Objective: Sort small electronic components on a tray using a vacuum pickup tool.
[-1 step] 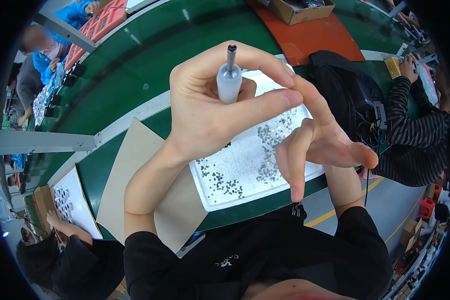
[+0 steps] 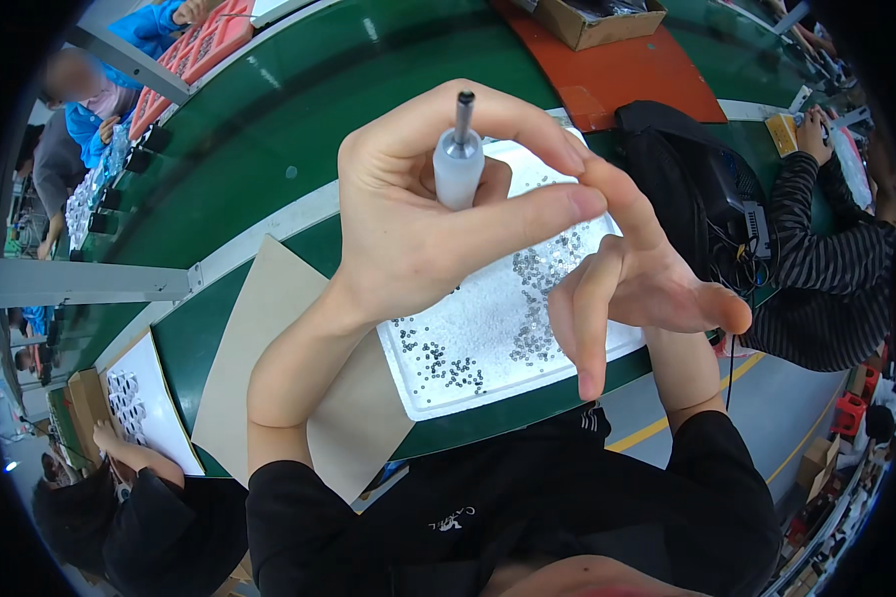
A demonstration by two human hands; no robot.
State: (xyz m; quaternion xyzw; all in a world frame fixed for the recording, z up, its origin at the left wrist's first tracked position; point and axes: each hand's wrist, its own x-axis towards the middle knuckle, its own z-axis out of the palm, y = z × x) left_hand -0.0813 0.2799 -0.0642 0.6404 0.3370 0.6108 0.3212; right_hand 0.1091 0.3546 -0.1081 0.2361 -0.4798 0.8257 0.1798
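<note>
My left hand [image 2: 398, 209] is curled round a white pen-like tool [image 2: 459, 174] with a thin metal tip pointing up. Its thumb and forefinger meet at the fingertips, against a fingertip of my right hand [image 2: 642, 264]. Whether anything tiny lies between those fingertips, I cannot make out. The right hand's other fingers are spread and hang apart, with nothing visible in them. Below both hands lies a white tray [image 2: 443, 406], partly hidden by them. Many small grey ring-like parts [image 2: 536, 343] and darker ones [image 2: 458, 376] are scattered in it.
A grey-brown cardboard sheet [image 2: 259, 338] lies left of the tray on the green table [image 2: 299, 129]. Right of it sits a black bag [image 2: 677, 159]. An open carton [image 2: 607, 25] stands on a red-brown board [image 2: 647, 85] at the back. Other people work at left and right.
The tool in my left hand has shifted very slightly to the right and down. Both hands otherwise keep their pose.
</note>
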